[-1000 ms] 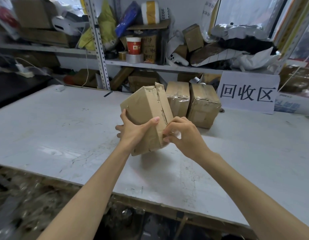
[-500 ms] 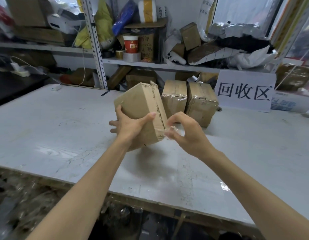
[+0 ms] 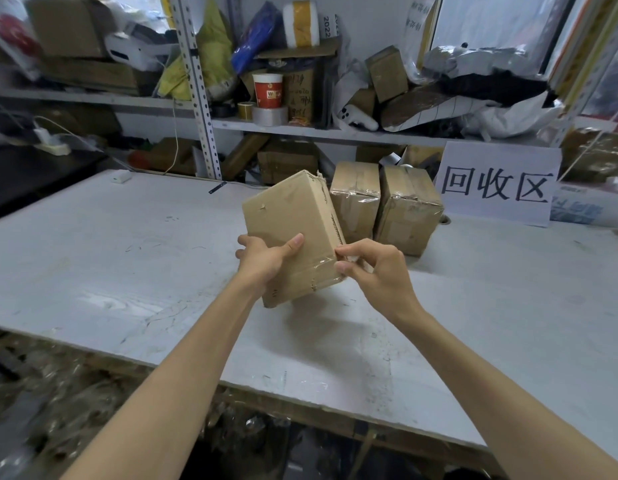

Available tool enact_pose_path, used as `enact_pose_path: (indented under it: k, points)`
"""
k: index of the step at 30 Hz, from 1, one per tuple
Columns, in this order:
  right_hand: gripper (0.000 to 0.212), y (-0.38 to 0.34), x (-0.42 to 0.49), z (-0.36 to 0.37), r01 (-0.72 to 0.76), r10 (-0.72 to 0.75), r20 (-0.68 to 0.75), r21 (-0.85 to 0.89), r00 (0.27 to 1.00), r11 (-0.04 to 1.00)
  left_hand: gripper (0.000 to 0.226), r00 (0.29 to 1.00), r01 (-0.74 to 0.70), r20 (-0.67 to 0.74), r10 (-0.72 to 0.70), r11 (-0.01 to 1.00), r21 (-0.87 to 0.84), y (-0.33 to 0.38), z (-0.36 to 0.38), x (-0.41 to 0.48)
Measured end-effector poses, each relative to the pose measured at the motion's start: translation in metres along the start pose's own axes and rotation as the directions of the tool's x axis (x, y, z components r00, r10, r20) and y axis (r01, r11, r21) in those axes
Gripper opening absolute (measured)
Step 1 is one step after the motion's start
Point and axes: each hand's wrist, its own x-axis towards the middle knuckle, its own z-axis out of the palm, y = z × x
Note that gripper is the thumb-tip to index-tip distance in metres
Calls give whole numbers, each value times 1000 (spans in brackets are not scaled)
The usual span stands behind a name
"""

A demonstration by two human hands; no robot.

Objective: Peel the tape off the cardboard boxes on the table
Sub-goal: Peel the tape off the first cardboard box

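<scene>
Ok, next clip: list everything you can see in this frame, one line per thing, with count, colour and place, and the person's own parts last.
held cardboard box: 1, brown, lifted above the table, clear tape across its near end
taped cardboard boxes: 2, brown, side by side on the table behind the held one
table: 1, white, scuffed, spans the view
paper sign: 1, white with black characters, propped at the table's back right
paper cup: 1, red and white, on the shelf
tape roll: 1, grey, under the cup
shelf clutter: boxes, bags, uncounted
left hand: grips the held box
right hand: pinches the tape at the box's near right edge
</scene>
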Motion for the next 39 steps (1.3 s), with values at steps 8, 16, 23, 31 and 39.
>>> enact_pose_path:
  k: [8,16,23,31,39]
  points:
    - [13,1,5,11,105,-99,56,-119,994,987,133,994,24,102,-30,998,57,1,-6,-7]
    - [12,6,8,25,310,-304,65,-273,950,911,159,998,61,-19,-59,984,166,-2,7,-3]
    - [29,4,14,28,298,-271,132,-285,954,911,143,996,33,-90,-22,992,121,1,14,2]
    - [17,6,8,14,256,-238,109,-193,965,947,151,997,50,-56,-43,991,128,3,13,5]
    - [20,9,1,6,252,-257,0,-190,966,949,143,999,40,-23,-38,991,130,-1,10,5]
